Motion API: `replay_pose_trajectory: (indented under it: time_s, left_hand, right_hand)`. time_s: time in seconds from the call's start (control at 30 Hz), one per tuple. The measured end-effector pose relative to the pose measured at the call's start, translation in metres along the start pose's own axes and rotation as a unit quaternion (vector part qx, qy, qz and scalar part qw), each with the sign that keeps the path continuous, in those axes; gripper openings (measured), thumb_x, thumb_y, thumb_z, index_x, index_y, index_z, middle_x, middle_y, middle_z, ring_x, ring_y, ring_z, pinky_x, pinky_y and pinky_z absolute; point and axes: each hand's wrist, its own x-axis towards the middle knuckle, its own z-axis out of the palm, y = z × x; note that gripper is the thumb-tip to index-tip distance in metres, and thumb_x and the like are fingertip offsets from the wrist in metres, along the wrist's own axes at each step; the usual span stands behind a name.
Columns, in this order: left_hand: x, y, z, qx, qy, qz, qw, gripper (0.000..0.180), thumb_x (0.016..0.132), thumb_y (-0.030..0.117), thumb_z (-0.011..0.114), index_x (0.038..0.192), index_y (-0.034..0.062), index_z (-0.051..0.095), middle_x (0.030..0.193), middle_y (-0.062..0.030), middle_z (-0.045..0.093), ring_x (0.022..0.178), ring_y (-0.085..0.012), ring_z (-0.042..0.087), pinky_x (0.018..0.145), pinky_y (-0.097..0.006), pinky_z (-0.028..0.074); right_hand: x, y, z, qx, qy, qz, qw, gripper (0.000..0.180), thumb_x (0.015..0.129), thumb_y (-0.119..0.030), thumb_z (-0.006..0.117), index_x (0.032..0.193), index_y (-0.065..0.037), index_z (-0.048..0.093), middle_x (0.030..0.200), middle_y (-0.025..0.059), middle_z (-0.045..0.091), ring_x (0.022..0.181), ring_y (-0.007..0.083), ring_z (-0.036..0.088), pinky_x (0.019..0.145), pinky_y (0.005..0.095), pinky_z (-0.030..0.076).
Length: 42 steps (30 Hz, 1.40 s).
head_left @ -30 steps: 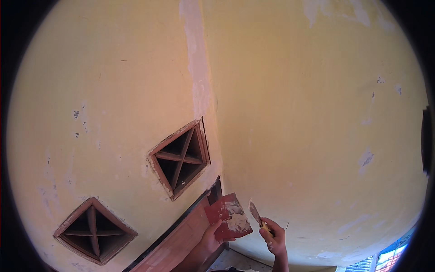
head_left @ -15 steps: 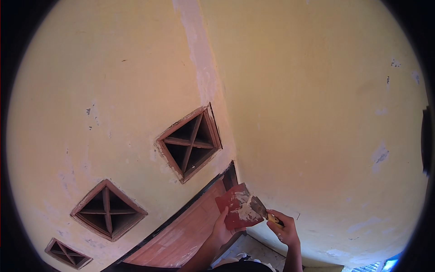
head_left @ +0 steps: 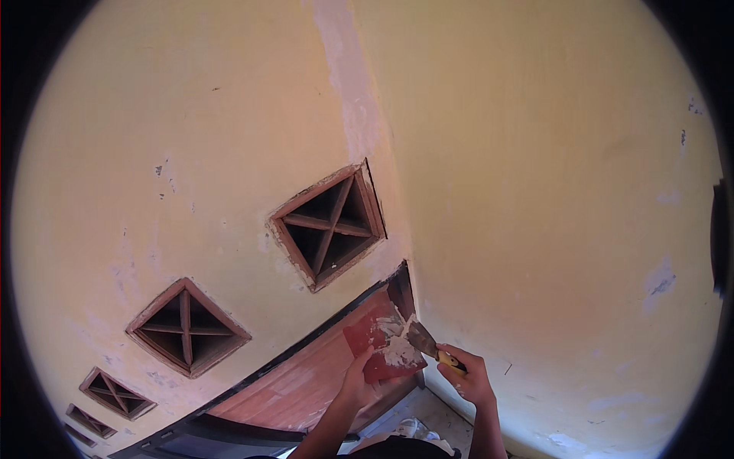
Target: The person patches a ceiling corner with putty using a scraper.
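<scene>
My left hand (head_left: 357, 382) grips a flat red board (head_left: 388, 372) by its near left edge, with the thumb on top. Whitish putty (head_left: 399, 352) is smeared over the board's middle and far right part. In my right hand (head_left: 474, 379) is a putty knife (head_left: 420, 337) with a metal blade and a yellow and black handle. Its blade lies at the right side of the board, against the putty; whether it presses on the board cannot be told. Both hands are low in the view, near the wall corner.
Two yellowish walls meet at a corner, with a pale patched strip (head_left: 354, 99) running up it. The left wall has several diamond-shaped wooden vents (head_left: 330, 225) above a dark-edged reddish wooden panel (head_left: 283, 394). Scuffs and a pale chipped patch (head_left: 661, 279) mark the right wall.
The view has shifted, so the vents sit higher and the corner farther right. The board has moved slightly left in view, and the knife, still at its right side, has moved left and up.
</scene>
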Motion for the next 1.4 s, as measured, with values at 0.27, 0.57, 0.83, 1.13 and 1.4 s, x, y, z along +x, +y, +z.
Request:
replay_pose_trajectory:
  time_s: [0.27, 0.57, 0.83, 1.13, 1.4]
  left_hand:
    - [0.011, -0.009, -0.028, -0.002, -0.027, 0.032, 0.999, 0.060, 0.106, 0.049, 0.049, 0.149, 0.0087, 0.043, 0.139, -0.0175, 0.060, 0.119, -0.0373, 0.065, 0.081, -0.049, 0.061]
    - [0.033, -0.016, -0.087, -0.014, -0.086, -0.005, 0.996, 0.068, 0.106, 0.060, 0.039, 0.151, 0.0099, 0.041, 0.144, -0.0140, 0.058, 0.129, -0.0340, 0.059, 0.097, -0.056, 0.053]
    - [0.036, -0.041, -0.132, 0.030, -0.085, -0.004, 0.996, 0.067, 0.108, 0.058, 0.034, 0.153, 0.0086, 0.037, 0.148, -0.0139, 0.055, 0.129, -0.0314, 0.060, 0.097, -0.050, 0.058]
    - [0.069, -0.090, -0.166, -0.062, -0.083, 0.048, 0.993, 0.062, 0.110, 0.053, 0.034, 0.155, 0.0096, 0.036, 0.151, -0.0116, 0.052, 0.140, -0.0296, 0.050, 0.116, -0.048, 0.041]
    - [0.104, -0.105, -0.179, -0.123, -0.117, 0.117, 0.979, 0.071, 0.108, 0.059, 0.034, 0.157, 0.0088, 0.033, 0.154, -0.0129, 0.048, 0.142, -0.0324, 0.047, 0.117, -0.054, 0.039]
  right_hand:
    - [-0.015, 0.024, 0.014, -0.066, -0.028, -0.006, 0.997, 0.042, 0.094, -0.015, 0.074, 0.134, -0.008, 0.067, 0.106, 0.0124, 0.073, 0.095, 0.0196, 0.070, 0.087, 0.0328, 0.054]
    - [-0.040, 0.012, 0.050, -0.213, -0.052, 0.033, 0.975, 0.041, 0.091, -0.018, 0.074, 0.132, -0.016, 0.070, 0.098, 0.0137, 0.072, 0.090, 0.0285, 0.072, 0.081, 0.0359, 0.055]
    - [-0.057, 0.042, 0.096, -0.194, 0.003, 0.041, 0.980, 0.039, 0.091, -0.018, 0.075, 0.130, -0.013, 0.070, 0.104, 0.0160, 0.074, 0.092, 0.0289, 0.073, 0.083, 0.0365, 0.056]
    - [-0.054, 0.071, 0.117, -0.239, 0.015, 0.072, 0.968, 0.041, 0.092, -0.022, 0.073, 0.132, -0.011, 0.069, 0.105, 0.0194, 0.075, 0.091, 0.0344, 0.074, 0.084, 0.0359, 0.056]
    - [-0.047, 0.111, 0.109, -0.266, -0.014, 0.064, 0.962, 0.041, 0.092, -0.022, 0.073, 0.132, -0.011, 0.069, 0.104, 0.0181, 0.076, 0.089, 0.0320, 0.075, 0.082, 0.0350, 0.056]
